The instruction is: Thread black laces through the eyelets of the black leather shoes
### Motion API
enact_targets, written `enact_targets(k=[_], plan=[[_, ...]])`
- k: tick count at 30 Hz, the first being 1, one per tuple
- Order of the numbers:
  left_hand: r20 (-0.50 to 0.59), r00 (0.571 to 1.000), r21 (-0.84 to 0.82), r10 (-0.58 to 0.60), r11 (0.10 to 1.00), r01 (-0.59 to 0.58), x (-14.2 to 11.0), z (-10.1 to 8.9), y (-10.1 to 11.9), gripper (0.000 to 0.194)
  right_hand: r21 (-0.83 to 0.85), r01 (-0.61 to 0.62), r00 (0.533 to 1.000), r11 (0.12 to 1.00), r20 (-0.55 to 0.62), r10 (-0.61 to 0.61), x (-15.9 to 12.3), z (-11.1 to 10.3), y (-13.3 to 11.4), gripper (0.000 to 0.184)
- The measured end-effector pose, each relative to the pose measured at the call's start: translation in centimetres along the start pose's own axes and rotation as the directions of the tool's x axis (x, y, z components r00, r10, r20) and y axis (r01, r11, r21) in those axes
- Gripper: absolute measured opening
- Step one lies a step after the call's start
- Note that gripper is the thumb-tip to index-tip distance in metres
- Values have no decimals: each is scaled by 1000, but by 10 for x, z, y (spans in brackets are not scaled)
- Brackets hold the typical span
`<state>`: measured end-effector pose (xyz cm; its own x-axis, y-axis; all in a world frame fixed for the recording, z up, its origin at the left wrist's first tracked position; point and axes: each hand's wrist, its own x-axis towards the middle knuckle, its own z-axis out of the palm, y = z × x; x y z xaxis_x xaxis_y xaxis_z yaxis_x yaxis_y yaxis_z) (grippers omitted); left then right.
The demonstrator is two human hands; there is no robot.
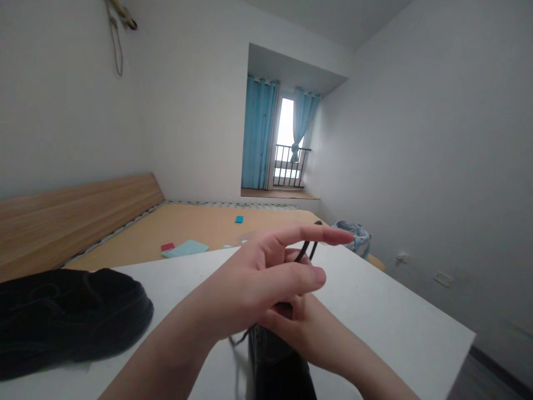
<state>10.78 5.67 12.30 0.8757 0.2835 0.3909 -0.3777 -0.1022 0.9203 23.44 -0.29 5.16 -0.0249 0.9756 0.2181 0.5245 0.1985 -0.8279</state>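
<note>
A black shoe (283, 369) stands on the white table in front of me, its upper part covered by my hands. Over it is my left hand (266, 272), index finger stretched to the right and the other fingers curled in. A loop of black shoelace (306, 251) rises between that hand's thumb and index finger. Lower down, my right hand (308, 328) is closed at the shoe's lacing; its fingertips are largely hidden behind the left hand. A loose lace end (239, 339) hangs on the shoe's left. Another black shoe (75, 316) lies on its side at the left.
The white table (400, 322) extends to the right. Behind it is a tan bed surface (137, 233) with a wooden headboard (83, 211), a light-blue sheet (187, 248), a red card (167, 246) and a blue piece (239, 219). A pale bag (358, 236) stands beyond the table.
</note>
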Motion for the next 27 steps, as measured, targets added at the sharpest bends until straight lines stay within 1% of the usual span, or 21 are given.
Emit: enact_targets(k=[1, 3, 5, 6, 8, 9, 10, 11, 12, 13, 14, 15, 16, 17, 18, 19, 21, 24, 27], plan=[[-19, 1000, -5, 25, 1000, -25, -1, -1, 1, 34, -18, -1, 1000, 1000, 28, 2, 6, 1, -2, 23], [-109, 990, 29, 90, 996, -87, -1, -5, 4, 34, -48, 20, 990, 999, 143, -13, 17, 1, -4, 23], [-242, 957, 101, 162, 985, -141, 1, -14, 6, 32, -58, 70, 963, 996, 265, -52, 27, 0, -3, 23], [-319, 926, 148, 202, 976, -162, 2, -21, 6, 31, -54, 77, 952, 996, 302, -57, 32, -1, -1, 21], [-467, 837, 290, 286, 944, -161, 3, -36, 8, 29, -23, 38, 946, 999, 323, -29, 41, -2, 9, 18], [-525, 787, 390, 323, 914, -115, 3, -44, 8, 28, 7, -1, 945, 1000, 327, -1, 45, -3, 16, 17], [-559, 748, 506, 357, 862, -34, 2, -52, 8, 28, 43, -44, 939, 998, 343, 26, 48, -3, 23, 19], [-568, 729, 625, 382, 776, 80, 1, -60, 8, 28, 83, -80, 930, 993, 366, 44, 51, -4, 31, 22], [-551, 737, 735, 391, 645, 207, 0, -67, 8, 28, 123, -107, 919, 987, 392, 51, 53, -5, 39, 25], [-529, 756, 816, 386, 475, 329, -2, -74, 6, 28, 162, -127, 909, 979, 415, 49, 55, -6, 46, 28], [-516, 775, 854, 366, 288, 433, -3, -80, 4, 30, 206, -150, 900, 967, 432, 47, 56, -8, 52, 30], [-514, 790, 854, 334, 111, 509, -4, -85, 1, 31, 251, -170, 896, 953, 442, 44, 57, -9, 58, 33], [-524, 799, 830, 295, -32, 557, -4, -90, -4, 33, 294, -186, 897, 938, 441, 40, 57, -12, 63, 35], [-539, 805, 803, 247, -137, 580, -4, -95, -9, 34, 334, -196, 901, 922, 432, 36, 58, -14, 67, 36], [-554, 812, 787, 182, -202, 582, -4, -100, -15, 35, 370, -203, 907, 907, 419, 32, 58, -16, 71, 37], [-572, 811, 776, 121, -241, 583, -4, -105, -20, 35, 402, -208, 912, 891, 409, 28, 58, -18, 73, 36], [-635, 772, 740, 13, -276, 613, -4, -116, -31, 34, 453, -218, 916, 865, 400, 21, 59, -23, 77, 32], [-698, 712, 701, -72, -273, 659, -9, -134, -43, 34, 498, -230, 917, 836, 398, 15, 59, -30, 79, 33], [-750, 646, 658, -142, -261, 706, -16, -151, -48, 35, 514, -240, 919, 824, 395, 21, 58, -36, 81, 32]])
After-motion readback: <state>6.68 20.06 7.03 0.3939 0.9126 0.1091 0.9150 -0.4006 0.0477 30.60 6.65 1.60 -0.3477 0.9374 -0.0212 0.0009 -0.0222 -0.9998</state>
